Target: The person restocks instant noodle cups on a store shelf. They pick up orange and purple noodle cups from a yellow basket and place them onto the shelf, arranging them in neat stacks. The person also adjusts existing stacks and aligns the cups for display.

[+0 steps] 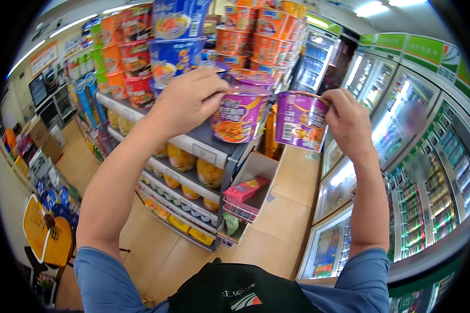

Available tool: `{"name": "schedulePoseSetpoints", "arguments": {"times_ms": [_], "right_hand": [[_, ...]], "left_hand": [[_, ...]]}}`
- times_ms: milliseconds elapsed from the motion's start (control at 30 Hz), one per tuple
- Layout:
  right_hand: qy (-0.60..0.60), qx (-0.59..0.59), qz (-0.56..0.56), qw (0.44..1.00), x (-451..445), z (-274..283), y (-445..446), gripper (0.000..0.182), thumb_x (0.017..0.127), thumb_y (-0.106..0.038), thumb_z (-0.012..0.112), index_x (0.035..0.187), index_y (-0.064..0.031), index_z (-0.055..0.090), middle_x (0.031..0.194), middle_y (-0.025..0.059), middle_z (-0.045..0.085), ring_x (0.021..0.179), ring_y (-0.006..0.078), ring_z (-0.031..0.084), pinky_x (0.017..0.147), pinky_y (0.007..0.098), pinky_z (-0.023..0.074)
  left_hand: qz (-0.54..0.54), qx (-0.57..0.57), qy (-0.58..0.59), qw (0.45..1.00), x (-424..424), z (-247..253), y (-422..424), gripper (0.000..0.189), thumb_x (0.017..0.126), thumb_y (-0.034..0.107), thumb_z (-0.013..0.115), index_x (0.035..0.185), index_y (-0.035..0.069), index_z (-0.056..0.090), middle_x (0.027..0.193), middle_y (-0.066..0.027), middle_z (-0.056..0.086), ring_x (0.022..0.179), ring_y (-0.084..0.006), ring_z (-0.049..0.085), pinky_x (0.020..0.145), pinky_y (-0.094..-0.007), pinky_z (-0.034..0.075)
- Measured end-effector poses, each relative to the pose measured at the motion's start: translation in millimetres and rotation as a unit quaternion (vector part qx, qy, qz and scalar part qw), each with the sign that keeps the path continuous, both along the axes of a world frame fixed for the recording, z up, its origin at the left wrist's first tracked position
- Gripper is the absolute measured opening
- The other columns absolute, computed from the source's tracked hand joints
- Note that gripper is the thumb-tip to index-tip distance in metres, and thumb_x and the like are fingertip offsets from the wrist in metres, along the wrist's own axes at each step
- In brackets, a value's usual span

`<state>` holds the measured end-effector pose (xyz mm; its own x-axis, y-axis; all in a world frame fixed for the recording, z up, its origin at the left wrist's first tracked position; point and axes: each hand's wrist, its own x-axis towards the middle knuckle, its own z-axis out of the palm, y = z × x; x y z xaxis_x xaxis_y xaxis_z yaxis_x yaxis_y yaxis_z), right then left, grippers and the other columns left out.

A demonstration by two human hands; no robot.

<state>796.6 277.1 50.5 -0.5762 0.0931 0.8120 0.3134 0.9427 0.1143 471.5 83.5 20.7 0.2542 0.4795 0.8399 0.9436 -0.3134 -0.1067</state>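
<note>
My right hand grips the rim of a purple instant noodle cup, holding it tilted just past the end of the shelf. Another purple noodle cup stands at the corner of the top shelf, with a further purple cup behind it. My left hand is at that cup's upper left rim, fingers curled; whether it grips the rim is unclear. Blue noodle cups are stacked beyond my left wrist, beside red cups and orange cups. More orange cups rise in stacks behind.
Lower shelves hold jars of yellow fruit and packets. Wire baskets with snack packets hang at the shelf end. Glass-door drinks coolers line the right side, across a tiled aisle. A yellow shopping basket is at the lower left.
</note>
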Motion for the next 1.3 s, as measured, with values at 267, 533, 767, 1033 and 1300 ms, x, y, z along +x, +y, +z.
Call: {"name": "schedulePoseSetpoints", "arguments": {"times_ms": [267, 533, 767, 1033, 1300], "right_hand": [[-0.007, 0.002, -0.033, 0.999, 5, 8, -8, 0.017, 0.096, -0.002, 0.066, 0.112, -0.0058, 0.068, 0.103, 0.0156, 0.07, 0.089, 0.0414, 0.073, 0.078, 0.0503, 0.0593], [0.04, 0.045, -0.029, 0.998, -3, 29, -23, 0.017, 0.097, -0.001, 0.067, 0.112, -0.0065, 0.07, 0.105, 0.0146, 0.072, 0.09, 0.04, 0.073, 0.079, 0.0497, 0.0587], [0.108, 0.138, -0.014, 0.984, -34, 52, -40, 0.021, 0.096, 0.005, 0.066, 0.115, -0.0041, 0.07, 0.101, 0.0136, 0.071, 0.085, 0.0341, 0.074, 0.074, 0.0429, 0.0588], [0.117, 0.18, 0.03, 0.976, -100, 55, -51, 0.026, 0.096, -0.001, 0.069, 0.12, -0.0096, 0.069, 0.107, 0.0127, 0.07, 0.089, 0.0368, 0.075, 0.075, 0.0476, 0.0609], [0.036, 0.21, 0.029, 0.977, -127, 43, -65, 0.029, 0.092, -0.004, 0.071, 0.121, -0.0095, 0.068, 0.111, 0.0102, 0.068, 0.089, 0.0342, 0.075, 0.073, 0.0459, 0.0616]], "left_hand": [[0.0, -0.017, -0.003, 1.0, -10, -4, -6, 0.017, 0.097, 0.001, 0.075, 0.114, 0.003, 0.077, 0.109, -0.0138, 0.076, 0.1, -0.0336, 0.076, 0.086, -0.0406, 0.061], [-0.009, 0.015, 0.023, 1.0, -15, -12, -21, 0.021, 0.094, 0.002, 0.078, 0.115, 0.006, 0.078, 0.112, -0.0122, 0.075, 0.103, -0.0332, 0.075, 0.088, -0.0413, 0.061], [-0.075, 0.011, -0.072, 0.995, -14, -26, -12, 0.014, 0.097, 0.007, 0.08, 0.11, 0.005, 0.079, 0.107, -0.0118, 0.076, 0.101, -0.033, 0.074, 0.089, -0.0415, 0.06], [-0.115, -0.016, -0.185, 0.976, -19, -37, -16, 0.013, 0.099, 0.003, 0.076, 0.112, 0.002, 0.076, 0.108, -0.0104, 0.077, 0.102, -0.0287, 0.074, 0.09, -0.0378, 0.058], [-0.107, 0.025, -0.172, 0.979, -17, -43, -13, 0.012, 0.095, 0.002, 0.079, 0.106, 0.003, 0.073, 0.107, -0.0117, 0.075, 0.101, -0.0318, 0.073, 0.09, -0.04, 0.059]]}}
